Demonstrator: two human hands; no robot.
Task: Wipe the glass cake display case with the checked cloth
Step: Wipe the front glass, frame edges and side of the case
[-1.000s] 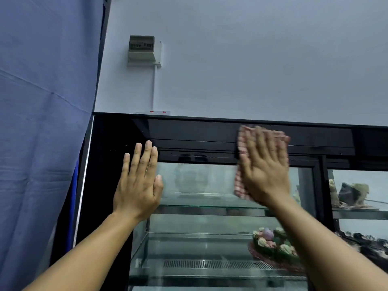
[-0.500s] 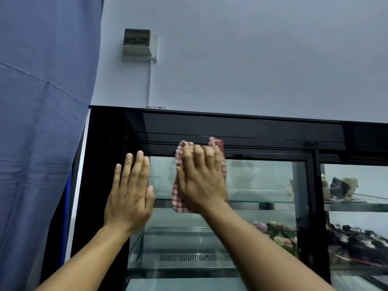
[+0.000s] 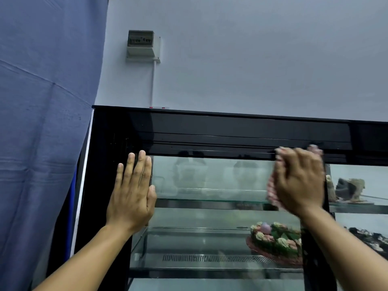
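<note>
The glass cake display case (image 3: 210,181) has a black frame and fills the lower half of the head view. My right hand (image 3: 300,181) presses the red-and-white checked cloth (image 3: 271,187) flat against the upper right part of the left glass pane, next to the black upright post; the hand is blurred and the cloth is mostly hidden under it. My left hand (image 3: 133,196) lies flat with fingers together on the left edge of the same pane, holding nothing.
A decorated cake (image 3: 275,240) sits on a shelf inside, lower right. More cakes (image 3: 348,187) stand behind the right pane. A blue curtain (image 3: 42,143) hangs at the left. A small electrical box (image 3: 142,45) is mounted on the wall above.
My right hand swept the cloth left across the glass to beside my left hand, then back right to the post. My left hand stayed flat on the left edge.
</note>
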